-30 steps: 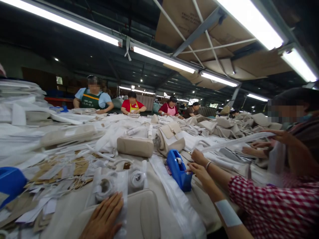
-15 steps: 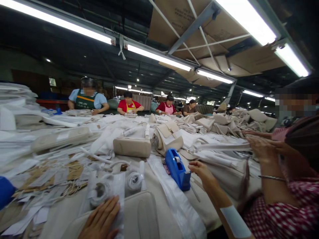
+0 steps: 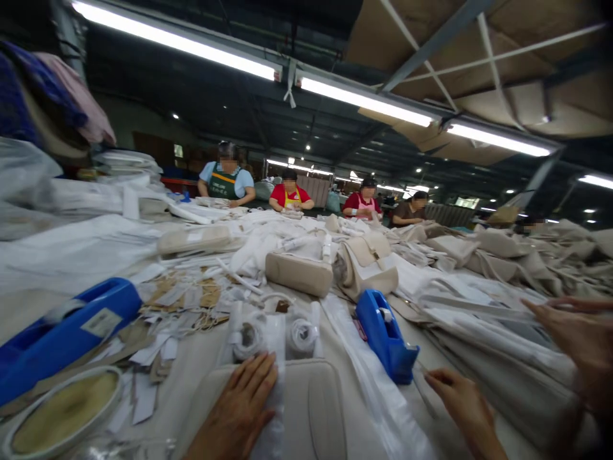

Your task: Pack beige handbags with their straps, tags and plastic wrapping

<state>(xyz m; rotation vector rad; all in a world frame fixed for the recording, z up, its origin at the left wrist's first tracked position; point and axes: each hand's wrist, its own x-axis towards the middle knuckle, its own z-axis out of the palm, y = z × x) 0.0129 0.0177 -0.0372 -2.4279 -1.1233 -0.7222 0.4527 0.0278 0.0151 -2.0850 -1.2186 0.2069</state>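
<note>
My left hand (image 3: 242, 399) lies flat with fingers stretched out, pressing a clear plastic strip (image 3: 276, 383) against a beige bag (image 3: 318, 402). Two coiled straps in clear wrapping, one of them a white coil (image 3: 302, 335), sit just beyond the fingertips. To the right, my right hand (image 3: 462, 406) has its thumb and fingertips pinched together. Whatever is between them is too small to make out. It is close to the front end of a blue tape dispenser (image 3: 387, 338), apart from it.
A second blue dispenser (image 3: 103, 313) and a round dish (image 3: 67, 409) stand at left, beside paper tags (image 3: 184, 294). Beige bags (image 3: 299, 271) and white wrapping cover the table. A co-worker's hand (image 3: 562, 326) reaches in at right. Several people work across the table.
My right hand has drawn back from the tape dispenser's front end, and its fingers have closed into a pinch. My left hand stays on the bag. The view has swung left.
</note>
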